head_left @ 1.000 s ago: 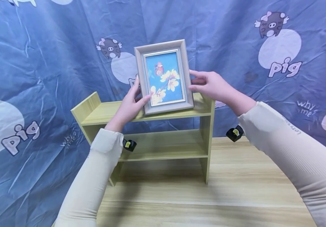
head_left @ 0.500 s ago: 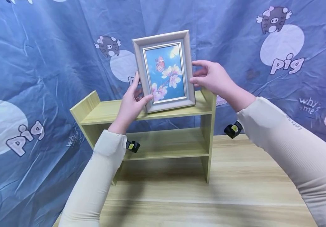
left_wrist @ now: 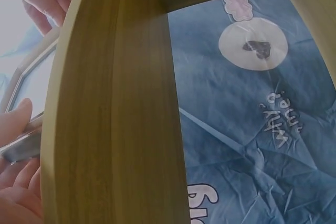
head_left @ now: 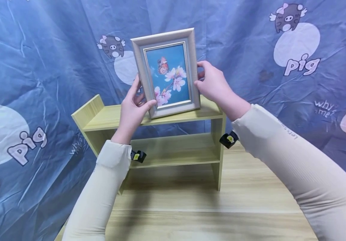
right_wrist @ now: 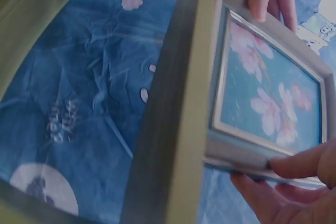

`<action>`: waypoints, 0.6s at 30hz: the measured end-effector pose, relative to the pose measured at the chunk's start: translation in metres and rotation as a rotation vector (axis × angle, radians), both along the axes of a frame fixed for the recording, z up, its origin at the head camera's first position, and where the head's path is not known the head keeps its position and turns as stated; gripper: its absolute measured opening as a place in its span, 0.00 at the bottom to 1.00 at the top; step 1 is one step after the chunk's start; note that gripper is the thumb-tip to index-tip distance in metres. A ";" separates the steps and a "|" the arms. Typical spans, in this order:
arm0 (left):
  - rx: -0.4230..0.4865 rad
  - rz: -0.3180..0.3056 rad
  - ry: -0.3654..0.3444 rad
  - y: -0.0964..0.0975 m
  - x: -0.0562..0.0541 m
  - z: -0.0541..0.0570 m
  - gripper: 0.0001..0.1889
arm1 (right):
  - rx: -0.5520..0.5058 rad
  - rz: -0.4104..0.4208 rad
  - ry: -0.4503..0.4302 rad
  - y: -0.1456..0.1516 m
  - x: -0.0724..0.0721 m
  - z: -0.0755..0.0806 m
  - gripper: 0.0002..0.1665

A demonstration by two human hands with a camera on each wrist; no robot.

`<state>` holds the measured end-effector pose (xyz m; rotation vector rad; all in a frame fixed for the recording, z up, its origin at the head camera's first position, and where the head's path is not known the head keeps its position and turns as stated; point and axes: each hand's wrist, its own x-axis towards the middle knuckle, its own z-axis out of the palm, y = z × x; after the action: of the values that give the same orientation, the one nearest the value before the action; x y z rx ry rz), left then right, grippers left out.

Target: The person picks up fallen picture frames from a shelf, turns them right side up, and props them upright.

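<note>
A picture frame with a pale border shows a butterfly and pink-white blossoms on blue. Both hands hold it over the top board of a light wooden shelf, leaning slightly left in the head view. My left hand grips its lower left edge, thumb on the front and fingers behind. On the opposite side, my right hand pinches the right edge between thumb and fingers. The right wrist view shows that hand with the thumb on the border. In the left wrist view, the shelf board hides part of the frame.
Raised end panels bound the shelf's top. A middle board lies below it. The shelf stands on a wood-grain surface. Behind it hangs a blue curtain printed with pigs.
The picture frame has risen in the head view, its top edge most, and shifted a little left. Both hands move with it, and my right forearm has swung left.
</note>
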<state>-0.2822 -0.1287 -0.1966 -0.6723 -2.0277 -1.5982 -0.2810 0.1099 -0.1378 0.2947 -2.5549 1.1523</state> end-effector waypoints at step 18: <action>0.121 -0.037 -0.032 -0.007 0.012 -0.005 0.42 | -0.312 -0.010 0.126 -0.012 -0.021 -0.029 0.27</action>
<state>-0.2698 -0.1354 -0.2014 -0.6464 -1.9329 -1.7482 -0.3019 0.0982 -0.1669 0.2683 -2.2246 1.4545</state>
